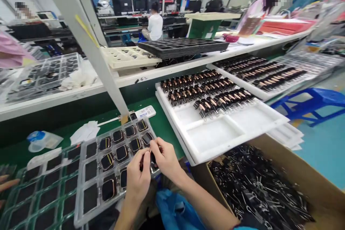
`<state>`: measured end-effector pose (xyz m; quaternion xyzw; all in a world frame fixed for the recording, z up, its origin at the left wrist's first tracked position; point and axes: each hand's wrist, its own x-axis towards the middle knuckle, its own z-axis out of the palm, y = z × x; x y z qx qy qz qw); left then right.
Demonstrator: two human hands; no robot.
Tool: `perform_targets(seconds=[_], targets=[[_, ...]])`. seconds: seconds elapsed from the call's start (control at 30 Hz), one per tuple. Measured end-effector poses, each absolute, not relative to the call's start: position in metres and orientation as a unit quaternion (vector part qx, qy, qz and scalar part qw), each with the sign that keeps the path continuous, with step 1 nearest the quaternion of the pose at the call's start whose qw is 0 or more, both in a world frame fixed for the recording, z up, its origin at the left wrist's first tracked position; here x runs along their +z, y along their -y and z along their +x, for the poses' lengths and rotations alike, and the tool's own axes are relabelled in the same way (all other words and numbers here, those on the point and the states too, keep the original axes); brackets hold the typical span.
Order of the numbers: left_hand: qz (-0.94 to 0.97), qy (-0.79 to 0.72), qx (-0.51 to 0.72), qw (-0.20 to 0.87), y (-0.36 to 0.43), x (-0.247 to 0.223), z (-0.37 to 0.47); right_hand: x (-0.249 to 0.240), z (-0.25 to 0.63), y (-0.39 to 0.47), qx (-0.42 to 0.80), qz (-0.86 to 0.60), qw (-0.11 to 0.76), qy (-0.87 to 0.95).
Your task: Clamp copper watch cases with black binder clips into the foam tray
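Note:
My left hand (138,174) and my right hand (167,160) meet over the near right side of a clear plastic tray (80,197). Fingers of both hands are closed around a small dark piece (153,161), mostly hidden by them, so its exact kind is unclear. Square black watch faces with copper-coloured rims, such as this watch face (108,189), sit in the tray's pockets. A few of them carry a yellow stripe. Flat dark squares (90,198) fill the tray's left column.
Right of the tray, a stacked white tray (192,129) holds rows of black binder clips (223,102). Below it, a cardboard box (320,194) is full of loose binder clips (256,183). Another person's hand (8,184) is at the far left, beside a green-looking tray (37,190).

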<state>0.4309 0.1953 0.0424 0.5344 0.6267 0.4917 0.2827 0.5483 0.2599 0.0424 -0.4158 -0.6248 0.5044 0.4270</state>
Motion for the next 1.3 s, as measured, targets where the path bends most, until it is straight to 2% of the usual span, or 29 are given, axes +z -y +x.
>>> perform_targets(seconds=[0.13,0.33,0.43,0.57,0.67,0.8,1.03,1.13,1.23,1.3], targets=[[0.501,-0.618,0.477,0.373,-0.203,0.036,0.422,0.050,0.552,-0.273,0.564,-0.418,0.391,0.594],[0.465,-0.613,0.509,0.385,-0.202,0.038,0.424,0.052,0.552,-0.263,0.419,-0.403,0.422,0.695],[0.463,-0.619,0.517,0.369,-0.193,0.040,0.436,0.045,0.550,-0.253,0.411,-0.391,0.435,0.700],[0.457,-0.628,0.532,0.337,-0.186,0.037,0.448,0.036,0.549,-0.253,0.497,-0.423,0.498,0.571],[0.497,-0.662,0.474,0.299,-0.186,0.032,0.445,0.031,0.551,-0.267,0.605,-0.427,0.521,0.426],[0.602,-0.681,0.357,0.214,-0.182,0.028,0.437,0.032,0.558,-0.294,0.731,-0.372,0.498,0.282],[0.674,-0.674,0.290,0.087,-0.197,0.038,0.425,0.032,0.549,-0.327,0.785,-0.335,0.442,0.274],[0.674,-0.701,0.230,0.037,-0.227,0.046,0.412,0.027,0.536,-0.336,0.750,-0.360,0.434,0.346],[0.682,-0.714,0.156,0.028,-0.251,0.048,0.405,0.023,0.526,-0.339,0.601,-0.414,0.460,0.506],[0.682,-0.711,0.165,0.047,-0.257,0.046,0.403,0.019,0.524,-0.336,0.487,-0.439,0.453,0.605]])
